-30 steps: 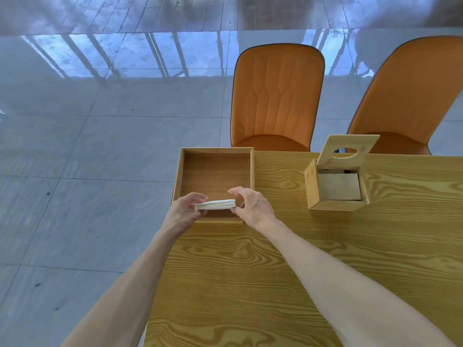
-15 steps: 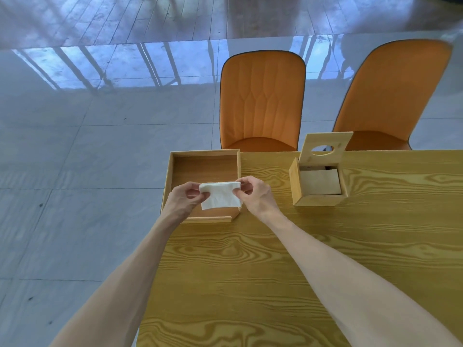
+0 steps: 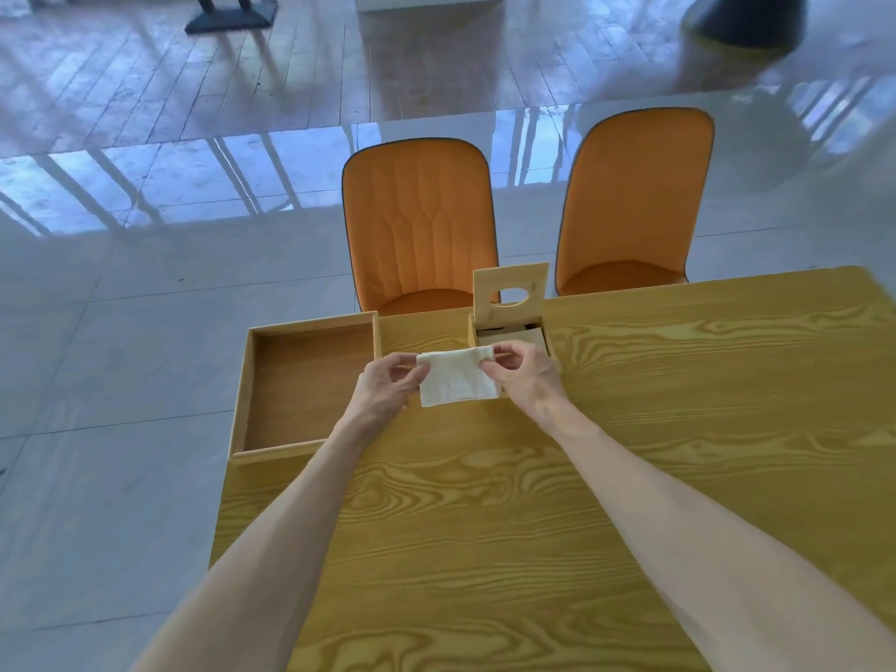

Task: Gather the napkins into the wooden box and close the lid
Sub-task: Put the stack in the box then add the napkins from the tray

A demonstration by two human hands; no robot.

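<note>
While both hands hold the napkins (image 3: 458,383) above the table (image 3: 533,526), the left hand's (image 3: 383,392) fingers (image 3: 405,375) and the right hand's (image 3: 526,375) fingers (image 3: 499,367) pinch opposite upper corners, the wooden box (image 3: 509,334) with its lid (image 3: 510,292) raised lying just beyond the right fingers.

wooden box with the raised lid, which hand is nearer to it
Right. The right hand overlaps the wooden box at its near corner; the left hand is farther left, across the napkins.

Since a second ago my left hand (image 3: 383,388) and right hand (image 3: 526,375) have lifted the flat white napkin stack (image 3: 458,375) off the shallow wooden tray's (image 3: 252,380) near edge, turned it upright, and carried it rightward to hang before the small open-lidded wooden box (image 3: 509,303).
</note>
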